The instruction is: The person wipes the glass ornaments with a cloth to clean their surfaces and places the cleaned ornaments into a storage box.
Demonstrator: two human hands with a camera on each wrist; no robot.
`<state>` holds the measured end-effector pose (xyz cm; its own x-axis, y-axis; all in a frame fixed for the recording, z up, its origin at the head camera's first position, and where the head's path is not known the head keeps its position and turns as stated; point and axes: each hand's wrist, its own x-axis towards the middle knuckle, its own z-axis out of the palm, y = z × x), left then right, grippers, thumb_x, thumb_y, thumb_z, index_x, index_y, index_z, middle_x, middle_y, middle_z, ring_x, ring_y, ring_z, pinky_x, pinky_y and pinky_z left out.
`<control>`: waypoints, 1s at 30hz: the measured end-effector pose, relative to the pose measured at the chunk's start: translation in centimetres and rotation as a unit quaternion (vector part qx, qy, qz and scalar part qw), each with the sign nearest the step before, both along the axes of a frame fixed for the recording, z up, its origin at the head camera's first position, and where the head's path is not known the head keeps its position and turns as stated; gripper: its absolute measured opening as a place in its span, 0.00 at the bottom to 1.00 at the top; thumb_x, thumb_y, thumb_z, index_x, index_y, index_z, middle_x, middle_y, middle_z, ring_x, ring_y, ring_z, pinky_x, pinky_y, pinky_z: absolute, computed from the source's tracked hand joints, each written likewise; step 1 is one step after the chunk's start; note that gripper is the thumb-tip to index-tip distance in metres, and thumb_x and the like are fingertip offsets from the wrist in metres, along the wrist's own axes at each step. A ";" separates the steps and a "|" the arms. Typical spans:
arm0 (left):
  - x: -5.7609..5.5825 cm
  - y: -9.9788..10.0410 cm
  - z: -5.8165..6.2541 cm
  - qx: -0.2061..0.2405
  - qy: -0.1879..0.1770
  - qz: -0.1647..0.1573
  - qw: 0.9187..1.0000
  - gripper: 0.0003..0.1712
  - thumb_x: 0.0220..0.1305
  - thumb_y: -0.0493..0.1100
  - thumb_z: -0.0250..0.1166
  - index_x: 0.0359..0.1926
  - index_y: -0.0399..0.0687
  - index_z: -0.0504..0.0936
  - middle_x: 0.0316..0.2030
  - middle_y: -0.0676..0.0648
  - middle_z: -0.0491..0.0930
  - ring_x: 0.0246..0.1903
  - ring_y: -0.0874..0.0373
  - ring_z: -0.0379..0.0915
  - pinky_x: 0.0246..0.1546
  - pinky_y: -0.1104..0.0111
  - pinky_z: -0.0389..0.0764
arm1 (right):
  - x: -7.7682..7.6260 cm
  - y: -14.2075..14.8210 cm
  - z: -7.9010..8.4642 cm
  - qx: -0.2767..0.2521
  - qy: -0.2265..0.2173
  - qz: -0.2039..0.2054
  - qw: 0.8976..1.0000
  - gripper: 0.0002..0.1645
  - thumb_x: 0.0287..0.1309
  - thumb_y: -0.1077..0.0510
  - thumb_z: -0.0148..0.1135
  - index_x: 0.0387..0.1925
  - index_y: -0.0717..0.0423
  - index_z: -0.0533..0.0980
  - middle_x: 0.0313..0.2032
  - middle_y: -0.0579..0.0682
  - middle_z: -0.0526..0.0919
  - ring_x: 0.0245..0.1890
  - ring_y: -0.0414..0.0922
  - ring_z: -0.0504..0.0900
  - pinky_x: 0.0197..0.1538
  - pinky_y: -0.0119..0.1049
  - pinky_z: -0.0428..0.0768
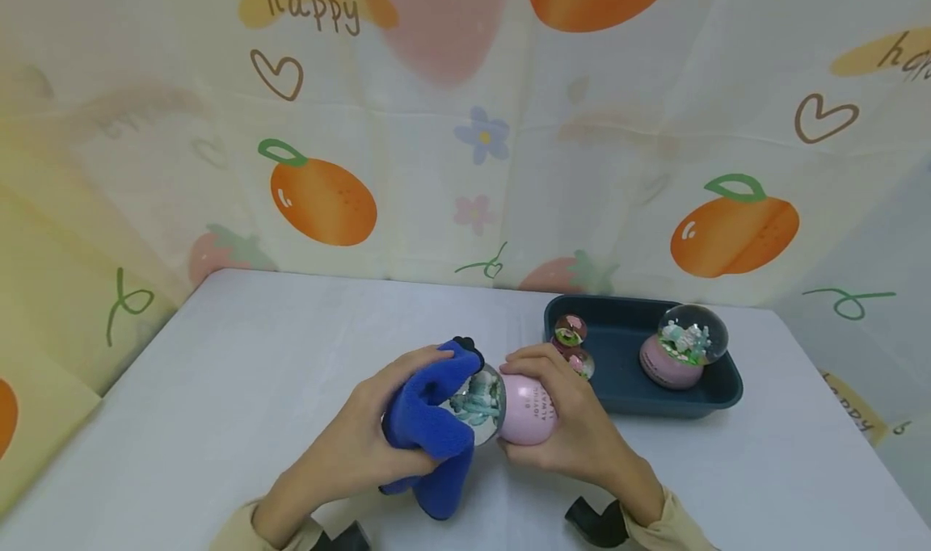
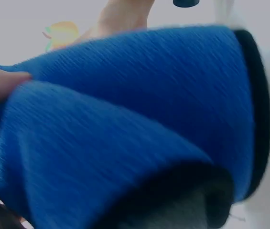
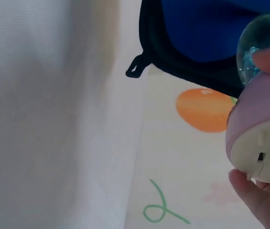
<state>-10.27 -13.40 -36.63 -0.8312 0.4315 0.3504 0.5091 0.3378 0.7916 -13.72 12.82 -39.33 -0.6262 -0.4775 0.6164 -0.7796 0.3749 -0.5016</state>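
Tilted on its side above the table is a snow globe with a pink lettered base and a clear dome holding teal and white figures. The right hand grips its base; in the right wrist view the pale underside with a small dark switch shows. My left hand holds a blue cloth with black edging, bunched against the dome's far left side. The cloth hides part of the dome, and in the left wrist view it covers most of the picture.
Behind the right hand a dark blue tray stands on the white table. Inside it are another pink-based snow globe at the right and small glass balls at the left. A printed curtain hangs behind.
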 end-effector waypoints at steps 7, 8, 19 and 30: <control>-0.1 -0.2 -0.6 0.057 -0.026 0.004 0.998 0.32 0.58 0.39 0.70 0.64 0.54 0.73 0.59 0.50 0.79 0.55 0.58 0.78 0.55 0.63 0.79 | 0.0 -0.2 0.1 0.000 0.019 0.022 1.000 0.48 0.23 0.61 0.84 0.55 0.53 0.73 0.53 0.50 0.77 0.52 0.44 0.77 0.49 0.37 0.83; -0.1 -0.2 -0.7 0.058 -0.031 0.005 0.998 0.31 0.59 0.40 0.68 0.64 0.54 0.73 0.59 0.49 0.79 0.54 0.58 0.78 0.54 0.64 0.79 | 0.0 -0.2 0.1 -0.001 0.020 0.023 1.000 0.49 0.23 0.61 0.84 0.55 0.53 0.73 0.53 0.50 0.77 0.52 0.44 0.77 0.49 0.37 0.83; -0.1 -0.1 -0.8 0.047 -0.109 -0.042 0.992 0.36 0.59 0.43 0.67 0.67 0.57 0.64 0.60 0.53 0.74 0.51 0.56 0.76 0.53 0.66 0.77 | 0.2 -0.3 0.1 0.023 0.041 0.041 0.998 0.50 0.20 0.62 0.85 0.54 0.53 0.73 0.53 0.50 0.77 0.52 0.45 0.78 0.53 0.35 0.82; 0.1 0.1 -0.7 0.040 -0.079 0.017 0.996 0.21 0.67 0.45 0.61 0.60 0.53 0.78 0.51 0.50 0.83 0.45 0.59 0.79 0.46 0.67 0.80 | 0.3 -0.2 0.2 0.033 0.056 0.054 0.996 0.51 0.20 0.60 0.85 0.55 0.54 0.73 0.54 0.51 0.77 0.52 0.45 0.78 0.54 0.34 0.81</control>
<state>-10.14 -13.26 -37.34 -0.8925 0.3783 0.2457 0.3651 0.2861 0.8859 -13.40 12.58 -39.09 -0.4974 -0.5801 0.6451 -0.8673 0.3143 -0.3861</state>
